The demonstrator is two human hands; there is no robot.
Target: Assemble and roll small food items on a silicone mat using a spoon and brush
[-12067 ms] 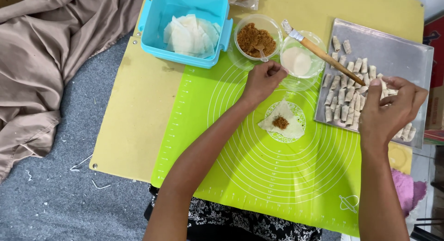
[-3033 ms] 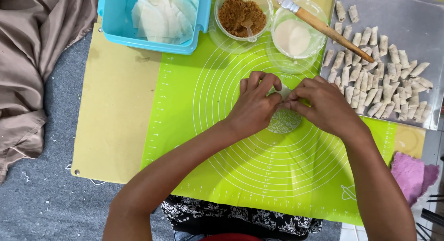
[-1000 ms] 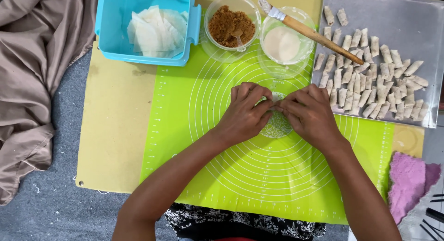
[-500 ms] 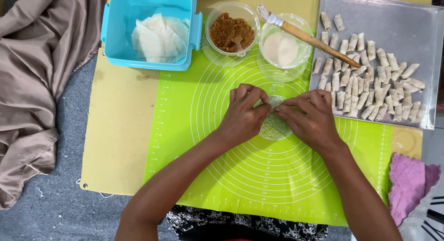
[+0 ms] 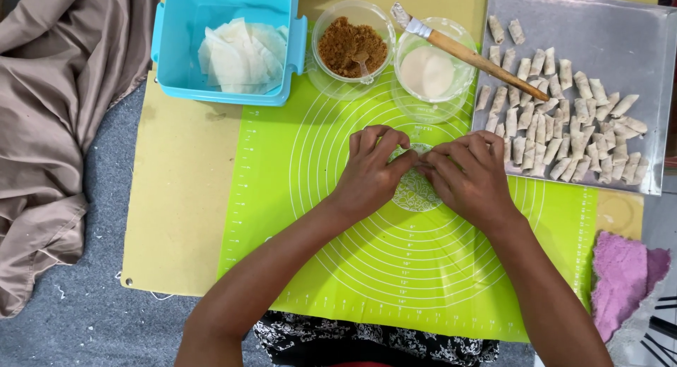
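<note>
Both hands are meeting at the middle of the green mat [image 5: 423,268], the left hand [image 5: 370,173] and the right hand [image 5: 469,176] curling their fingertips together and pinching a small pale wrapper [image 5: 416,191] lying on the mat between them. Rolled pieces are sitting on the metal tray [image 5: 635,28], beside the filling bowl [image 5: 352,46]
</note>
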